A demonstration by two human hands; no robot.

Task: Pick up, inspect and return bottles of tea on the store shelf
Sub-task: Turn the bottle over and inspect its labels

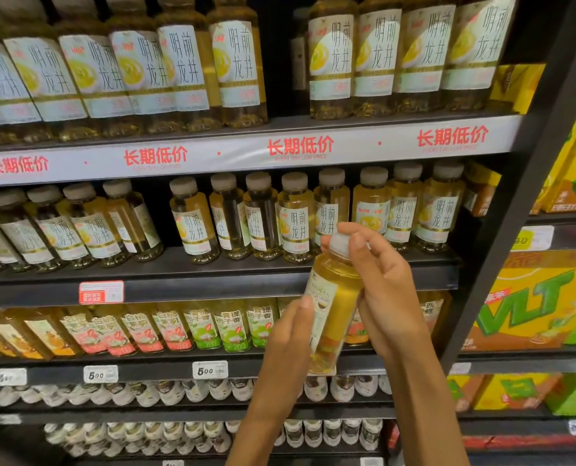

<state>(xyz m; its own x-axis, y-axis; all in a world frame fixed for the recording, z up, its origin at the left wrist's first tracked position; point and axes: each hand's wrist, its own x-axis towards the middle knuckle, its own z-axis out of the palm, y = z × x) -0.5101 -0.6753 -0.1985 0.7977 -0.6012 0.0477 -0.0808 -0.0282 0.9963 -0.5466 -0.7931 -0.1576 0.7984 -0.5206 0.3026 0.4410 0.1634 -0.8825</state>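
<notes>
bottle: we've got one tea bottle [333,307] out in front of the shelves, held up between both hands, its top level with the second shelf [212,280]

right hand: our right hand [380,290] is wrapped round the neck and shoulder, fingers curled over the pale cap [340,245], so that's the real grip

left hand: our left hand [290,338] lies along the label side lower down, fingers pretty straight, looks more like steadying than clamping. can't tell if the thumb hooks behind

axis: bottle is near upright, cap tipped a bit to the right, base toward us and down

where it goes: the matching row of tea bottles [296,216] sits up and behind the held one. we can see a gap in that row further left [160,210], no idea if that's its home though

next move, our guess: still mid-inspection, label faces left. for the return, the right hand is nearer the cap and higher, so it'd probably carry the bottle up and forward, base first

watch out: shelf lip and neighbouring caps sit close
</notes>
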